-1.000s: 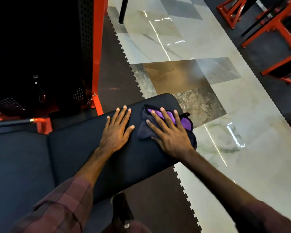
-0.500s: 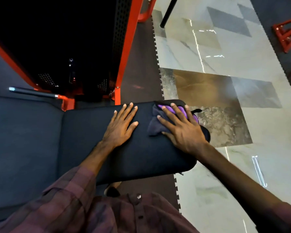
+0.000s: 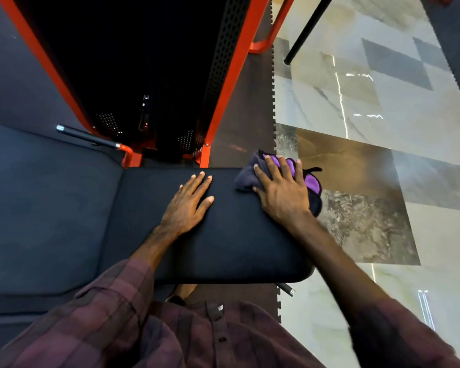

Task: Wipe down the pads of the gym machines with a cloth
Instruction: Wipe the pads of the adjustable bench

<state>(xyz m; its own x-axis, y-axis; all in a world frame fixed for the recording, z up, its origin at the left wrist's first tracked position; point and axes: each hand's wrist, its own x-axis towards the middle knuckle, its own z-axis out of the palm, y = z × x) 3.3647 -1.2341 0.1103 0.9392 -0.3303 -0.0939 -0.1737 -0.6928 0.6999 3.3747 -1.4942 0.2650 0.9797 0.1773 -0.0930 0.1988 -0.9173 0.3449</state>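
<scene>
**Hands flat at the pad's far right corner**

Hands both lie spread on the long black padded bench cushion (image 3: pixel 223 235): right hand (image 3: pixel 282 193) presses the purple-and-dark cloth (image 3: pixel 312 181) at its far right corner, left hand (image 3: pixel 187 205) flat alongside. Unwiped length probably runs leftward.

Both hands flat: right (image 3: pixel 282 192) on cloth (image 3: pixel 246 179), left (image 3: pixel 187 205) on seemingly black pad (image 3: pixel 223 248)

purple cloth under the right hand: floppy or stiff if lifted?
Likely floppy: the cloth lies bunched in folds under the flat right hand at the pad corner. Probably light. It overhangs the edge, so it may slide off if released.
</scene>
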